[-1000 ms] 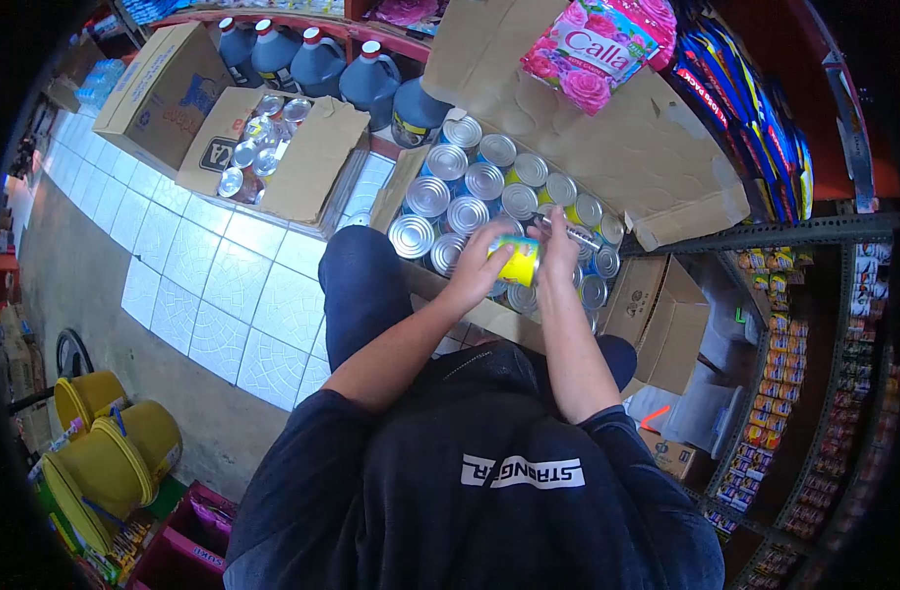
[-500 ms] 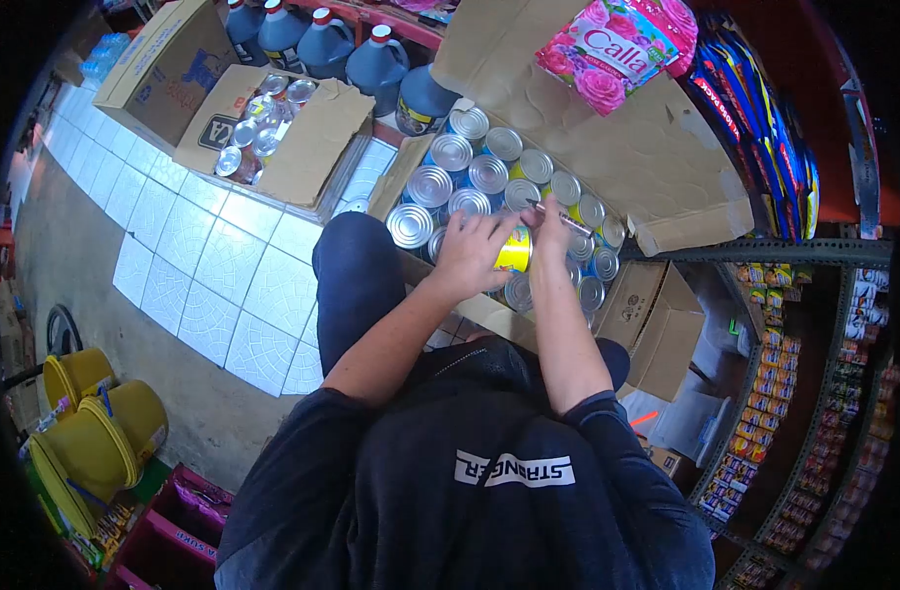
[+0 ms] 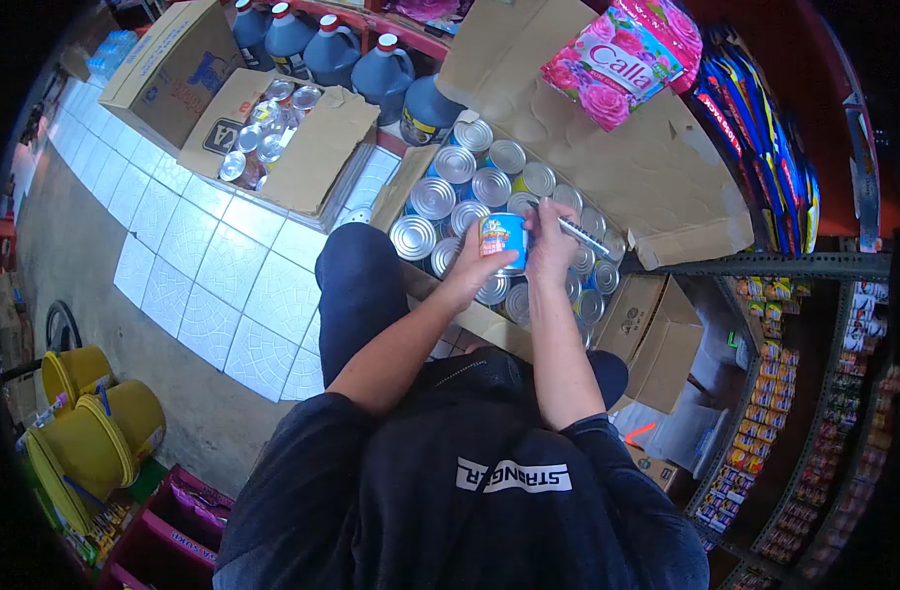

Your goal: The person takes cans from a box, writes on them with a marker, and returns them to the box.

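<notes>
My left hand (image 3: pixel 464 274) is wrapped round a can (image 3: pixel 503 242) with a blue printed label, tilted so that its side faces me. Close against its right side is my right hand (image 3: pixel 551 246), closed on a slim silvery pen (image 3: pixel 584 237) that slants down to the right. Under both hands stands an open cardboard box (image 3: pixel 480 317) packed with upright tins, their round metal lids (image 3: pixel 432 198) facing up. Some lids at the right are partly hidden by my right hand and the pen.
A second open carton (image 3: pixel 335 162) with cans stands at the upper left, near large dark jugs (image 3: pixel 382 77). A pink Calla pack (image 3: pixel 612 64) lies on the box flap. Metal shelving (image 3: pixel 794 265) runs along the right. Yellow buckets (image 3: pixel 96 442) stand lower left.
Between my hands a blue label now shows where a yellow one showed before; I cannot tell whether it is the same can. My left hand has shifted from over the lids to the can's side.
</notes>
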A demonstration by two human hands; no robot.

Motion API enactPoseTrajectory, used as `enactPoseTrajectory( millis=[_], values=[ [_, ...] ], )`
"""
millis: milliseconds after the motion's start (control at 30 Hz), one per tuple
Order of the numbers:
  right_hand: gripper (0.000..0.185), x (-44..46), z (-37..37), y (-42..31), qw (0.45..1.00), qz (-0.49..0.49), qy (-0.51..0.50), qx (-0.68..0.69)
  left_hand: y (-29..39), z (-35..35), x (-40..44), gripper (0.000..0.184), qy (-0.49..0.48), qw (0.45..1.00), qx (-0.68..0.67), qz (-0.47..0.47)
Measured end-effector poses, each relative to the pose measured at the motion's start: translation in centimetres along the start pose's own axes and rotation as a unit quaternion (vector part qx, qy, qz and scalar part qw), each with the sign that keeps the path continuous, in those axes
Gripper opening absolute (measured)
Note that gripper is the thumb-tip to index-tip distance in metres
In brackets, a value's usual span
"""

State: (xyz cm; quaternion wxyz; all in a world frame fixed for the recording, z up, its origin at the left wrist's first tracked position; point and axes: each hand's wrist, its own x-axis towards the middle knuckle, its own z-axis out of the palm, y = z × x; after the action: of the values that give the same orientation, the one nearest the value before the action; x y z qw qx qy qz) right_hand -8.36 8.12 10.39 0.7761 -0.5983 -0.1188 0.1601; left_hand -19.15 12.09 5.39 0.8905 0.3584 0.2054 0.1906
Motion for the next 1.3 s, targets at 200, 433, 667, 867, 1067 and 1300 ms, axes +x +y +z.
enactPoseTrajectory(
  millis=[200,433,667,867,1067,1300],
  values=[
    [0.021,-0.4,0.4,-0.2,0.992,-0.049,-0.005,-0.12,-2.5,-0.3,0.7,0.102,0.056,0.988,0.1,0.106],
    [0.027,0.5,-0.2,1.6,0.986,-0.045,-0.011,-0.16,-3.8,-0.5,1.3,0.102,0.096,0.982,0.119,0.113],
    [0.028,0.5,0.1,1.3,0.977,-0.054,-0.045,-0.201,-3.6,-0.1,1.0,0.089,0.094,0.984,0.118,0.091],
    [0.028,0.6,-0.1,1.5,0.971,-0.057,-0.051,-0.227,-3.6,0.0,0.9,0.089,0.099,0.981,0.137,0.098],
    [0.028,0.3,0.2,1.0,0.962,-0.071,-0.061,-0.256,-4.3,-0.1,0.9,0.089,0.119,0.969,0.188,0.106],
    [0.027,0.9,-0.5,2.1,0.962,-0.098,-0.06,-0.247,-3.6,0.2,0.7,0.088,0.108,0.979,0.138,0.101]
  ],
)
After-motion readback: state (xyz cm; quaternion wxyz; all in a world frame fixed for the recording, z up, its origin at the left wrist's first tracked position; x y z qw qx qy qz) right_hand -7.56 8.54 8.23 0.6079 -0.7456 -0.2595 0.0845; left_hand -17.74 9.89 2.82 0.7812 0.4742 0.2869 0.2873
